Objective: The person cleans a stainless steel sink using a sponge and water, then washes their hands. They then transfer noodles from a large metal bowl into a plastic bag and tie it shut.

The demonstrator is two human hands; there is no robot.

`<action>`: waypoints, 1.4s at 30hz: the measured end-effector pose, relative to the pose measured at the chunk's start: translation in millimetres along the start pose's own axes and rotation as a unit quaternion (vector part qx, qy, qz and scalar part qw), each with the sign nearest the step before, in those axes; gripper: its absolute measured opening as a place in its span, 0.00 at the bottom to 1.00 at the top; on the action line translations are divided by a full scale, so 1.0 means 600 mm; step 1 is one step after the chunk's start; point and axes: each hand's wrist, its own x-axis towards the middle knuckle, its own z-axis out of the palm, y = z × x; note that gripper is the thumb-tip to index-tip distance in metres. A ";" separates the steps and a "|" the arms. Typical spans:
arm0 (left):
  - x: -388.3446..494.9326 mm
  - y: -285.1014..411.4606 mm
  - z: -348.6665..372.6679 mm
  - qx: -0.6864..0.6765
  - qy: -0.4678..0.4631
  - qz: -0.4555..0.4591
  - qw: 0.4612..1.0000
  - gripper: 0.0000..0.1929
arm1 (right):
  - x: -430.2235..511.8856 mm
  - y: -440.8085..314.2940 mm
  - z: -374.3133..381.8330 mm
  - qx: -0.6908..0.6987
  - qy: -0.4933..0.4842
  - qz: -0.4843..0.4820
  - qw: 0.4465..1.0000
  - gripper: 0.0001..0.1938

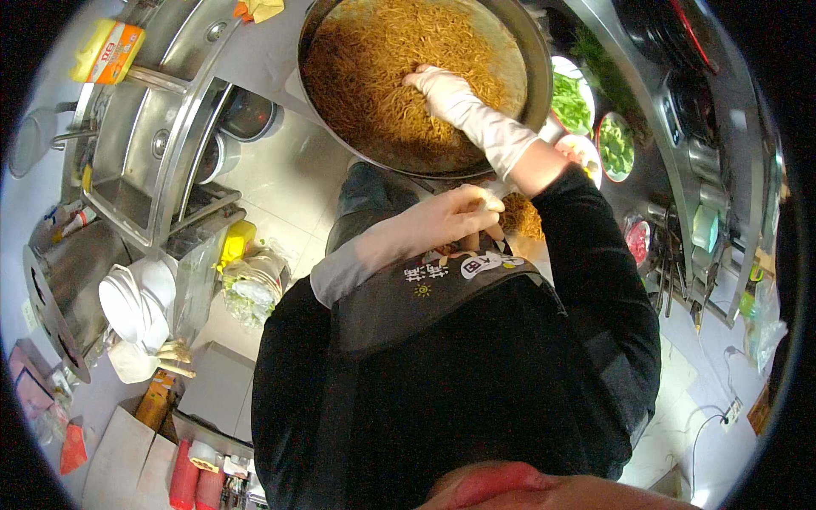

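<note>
A large round metal pan (312,108) holds a broad heap of thin brown noodles (376,83). My right hand (440,89), in a pale disposable glove, reaches into this heap from the right. Its fingertips are partly sunk among the strands, so whether it grips any is hidden. Below the pan's near rim, in front of my dark apron (395,306), is my left hand (472,210), also gloved. Its bent fingers close on the edge of what looks like a clear plastic bag (535,248). More brown noodles (521,217) show beside those fingers, partly covered by my right arm.
Plates of cut green vegetables (570,102) and sliced cucumber-like pieces (616,146) stand right of the pan. A steel double sink (134,153) is at left, with a yellow bottle (108,51) on it. White bowls (137,299) are stacked below, near a waste-filled bin (255,287).
</note>
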 end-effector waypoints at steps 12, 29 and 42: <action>0.083 -0.019 0.019 -0.205 0.003 0.092 0.974 0.25 | -0.193 0.075 -0.254 0.300 0.102 0.077 0.945 0.32; 0.148 0.026 0.069 -0.314 0.067 0.068 0.945 0.24 | -0.562 -0.025 -0.384 0.494 0.368 -0.040 0.787 0.38; 0.121 0.054 0.126 -0.059 0.099 0.056 0.992 0.24 | -0.561 0.088 -0.013 0.127 0.056 0.322 0.937 0.37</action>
